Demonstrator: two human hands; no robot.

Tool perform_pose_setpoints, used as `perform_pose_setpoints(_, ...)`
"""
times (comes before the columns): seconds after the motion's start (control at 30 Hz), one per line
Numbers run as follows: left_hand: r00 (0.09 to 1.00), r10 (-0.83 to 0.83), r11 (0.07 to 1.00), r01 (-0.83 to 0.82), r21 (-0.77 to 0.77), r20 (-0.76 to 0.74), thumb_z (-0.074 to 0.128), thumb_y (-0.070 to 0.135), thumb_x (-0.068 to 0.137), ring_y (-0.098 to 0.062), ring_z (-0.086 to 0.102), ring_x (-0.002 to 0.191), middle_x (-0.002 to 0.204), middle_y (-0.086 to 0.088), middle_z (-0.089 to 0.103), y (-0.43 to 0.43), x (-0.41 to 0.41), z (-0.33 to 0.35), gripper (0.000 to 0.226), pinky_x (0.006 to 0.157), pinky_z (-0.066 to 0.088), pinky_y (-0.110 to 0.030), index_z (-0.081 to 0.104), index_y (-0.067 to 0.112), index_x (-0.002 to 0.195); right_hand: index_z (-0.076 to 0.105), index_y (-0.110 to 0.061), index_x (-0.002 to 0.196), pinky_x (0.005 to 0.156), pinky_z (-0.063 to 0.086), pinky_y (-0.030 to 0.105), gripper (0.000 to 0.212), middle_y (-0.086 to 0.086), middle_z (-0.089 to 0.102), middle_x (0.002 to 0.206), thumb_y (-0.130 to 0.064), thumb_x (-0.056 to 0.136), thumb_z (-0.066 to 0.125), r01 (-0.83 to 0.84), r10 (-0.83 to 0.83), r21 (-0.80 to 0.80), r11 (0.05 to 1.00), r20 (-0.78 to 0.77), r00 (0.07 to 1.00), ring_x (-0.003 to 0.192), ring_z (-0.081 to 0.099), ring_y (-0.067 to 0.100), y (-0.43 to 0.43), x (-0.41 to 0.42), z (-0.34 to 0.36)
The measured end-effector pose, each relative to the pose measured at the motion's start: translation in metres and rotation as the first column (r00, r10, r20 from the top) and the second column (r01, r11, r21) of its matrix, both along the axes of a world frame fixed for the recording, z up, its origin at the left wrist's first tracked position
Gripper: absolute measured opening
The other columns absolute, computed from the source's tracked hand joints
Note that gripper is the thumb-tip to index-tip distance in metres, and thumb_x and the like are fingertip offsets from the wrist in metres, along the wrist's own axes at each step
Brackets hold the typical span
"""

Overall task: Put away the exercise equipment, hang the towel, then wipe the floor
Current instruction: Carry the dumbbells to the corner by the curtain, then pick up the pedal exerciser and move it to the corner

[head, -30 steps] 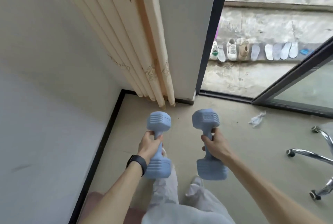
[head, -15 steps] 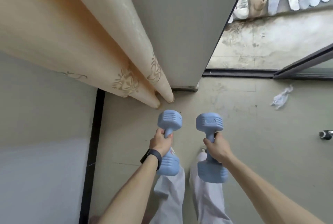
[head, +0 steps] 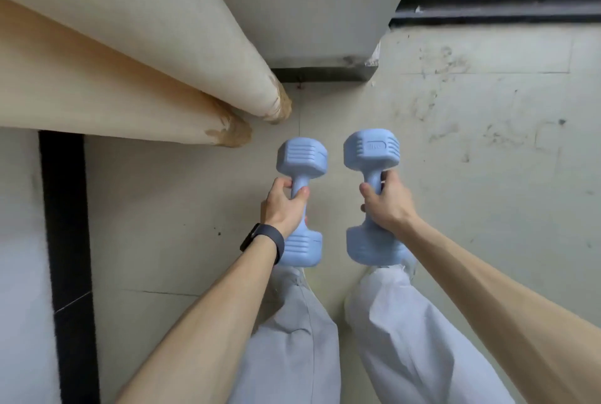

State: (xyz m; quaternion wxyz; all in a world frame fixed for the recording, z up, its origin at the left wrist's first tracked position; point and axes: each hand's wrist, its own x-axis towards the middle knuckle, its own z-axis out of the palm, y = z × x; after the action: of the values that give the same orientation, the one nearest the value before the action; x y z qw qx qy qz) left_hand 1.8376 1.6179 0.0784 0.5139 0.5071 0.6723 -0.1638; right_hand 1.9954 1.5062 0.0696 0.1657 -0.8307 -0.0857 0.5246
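The left hand (head: 283,205) is wrapped tight round the handle of one dumbbell (head: 300,200), and the right hand (head: 387,203) is clamped the same way on the other dumbbell (head: 374,197). Each grip sits mid-handle, between the two heads, which likely keeps the weight balanced and spares the wrist. The two weights are held side by side, close but apart, pointing away from the body, with one head beyond the knuckles and one toward the wrist. They hang above the floor (head: 487,143), out in front of the legs (head: 325,338), so this reads as carrying them toward the corner to set them down; putting away is under way, and no towel shows. Ahead of the left hand and out to its left hang the curtain (head: 130,78) folds, near the wall base. Both dumbbells are pale blue, matte, seemingly plastic-coated, with blocky faceted heads ribbed by shallow grooves; the right one bears a small raised label too blurred to read. A dark band (head: 265,239) circles the left wrist.
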Motion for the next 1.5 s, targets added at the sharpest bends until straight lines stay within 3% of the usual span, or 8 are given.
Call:
perform_pose_setpoints(0.17,0.995,0.029,0.998,-0.033,0.046,0.093,0.061,0.031,0.091,-0.030,0.072,0.067,0.086,-0.005,0.074,0.022,0.023,-0.071,0.019,0.076,0.059,-0.043,0.049,0.025,0.105,0.045,-0.012,0.117,0.088,0.052,0.047,0.031,0.013,0.068,0.103,-0.029,0.093,0.054,0.035,-0.039,0.078,0.996,0.049,0.998,0.093,0.068,0.038,0.031,0.005,-0.082)
perform_pose_setpoints(0.43,0.985,0.059,0.987,-0.082,0.137,0.164,0.063,0.055,0.063,-0.034,0.071,0.087,0.102,-0.007,0.072,0.081,0.056,-0.152,0.025,0.081,0.058,-0.053,0.049,0.054,0.085,0.046,-0.022,0.120,0.092,0.052,0.051,0.044,0.005,0.067,0.111,-0.041,0.080,0.052,0.157,-0.178,0.232,0.960,0.074,0.981,0.099,0.068,0.038,0.086,0.033,-0.130)
perform_pose_setpoints(0.6,0.993,-0.002,0.989,-0.015,0.146,0.116,0.059,0.045,0.081,-0.031,0.064,0.109,0.127,-0.009,0.064,0.087,0.070,-0.135,0.054,0.101,0.049,-0.039,0.047,0.030,0.132,0.050,-0.024,0.127,0.100,0.049,0.049,0.043,-0.002,0.067,0.120,-0.036,0.085,0.052,0.165,-0.182,0.255,0.953,0.045,0.982,0.112,0.064,0.033,0.099,0.036,-0.130)
perform_pose_setpoints(0.73,0.973,-0.232,0.968,0.229,0.100,0.012,0.046,0.024,0.101,-0.032,0.042,0.137,0.155,-0.010,0.039,0.071,0.076,-0.115,0.066,0.108,0.034,-0.032,0.014,0.023,0.158,0.027,-0.019,0.156,0.115,0.031,0.034,0.059,0.007,0.039,0.157,-0.025,0.101,0.048,-0.156,0.152,0.105,0.982,0.048,0.987,0.143,0.038,0.027,0.084,0.046,-0.112)
perform_pose_setpoints(0.87,0.884,-0.467,0.880,0.468,0.078,-0.028,0.048,0.024,0.100,-0.025,0.030,0.145,0.159,-0.008,0.030,0.053,0.076,-0.047,0.063,0.113,0.024,-0.027,0.021,0.017,0.157,0.029,-0.021,0.156,0.114,0.030,0.037,0.059,0.008,0.031,0.161,-0.026,0.100,0.048,-0.346,0.342,0.016,0.938,0.130,0.931,0.144,0.036,0.032,0.054,0.043,-0.037)
perform_pose_setpoints(1.0,0.829,-0.553,0.825,0.558,0.083,-0.077,0.049,0.025,0.098,-0.031,0.042,0.135,0.151,-0.011,0.041,0.029,0.065,0.067,0.060,0.105,0.036,-0.033,0.027,0.017,0.153,0.034,-0.031,0.153,0.120,0.024,0.044,0.059,0.009,0.019,0.165,-0.028,0.097,0.050,-0.558,0.551,-0.009,0.830,0.172,0.816,0.151,0.019,0.029,0.019,0.027,0.088)
perform_pose_setpoints(1.3,0.793,-0.597,0.764,0.608,0.216,-0.121,0.049,0.030,0.097,-0.031,0.042,0.135,0.149,-0.009,0.045,0.009,0.023,0.418,0.058,0.108,0.037,-0.038,0.032,0.022,0.152,0.038,-0.030,0.152,0.120,0.015,0.031,0.052,0.005,0.029,0.163,-0.028,0.101,0.049,-0.580,0.542,0.040,0.814,0.308,0.782,0.151,0.020,0.022,-0.023,0.010,0.457)
perform_pose_setpoints(1.5,0.831,-0.545,0.704,0.526,0.477,-0.111,0.049,0.031,0.096,-0.029,0.036,0.137,0.149,-0.003,0.046,-0.010,-0.014,0.569,0.057,0.112,0.032,-0.039,0.034,0.024,0.151,0.046,-0.033,0.147,0.121,0.021,0.033,0.045,-0.003,0.033,0.161,-0.034,0.101,0.051,-0.639,0.465,0.207,0.741,0.527,0.711,0.151,0.021,0.018,-0.033,-0.003,0.607)
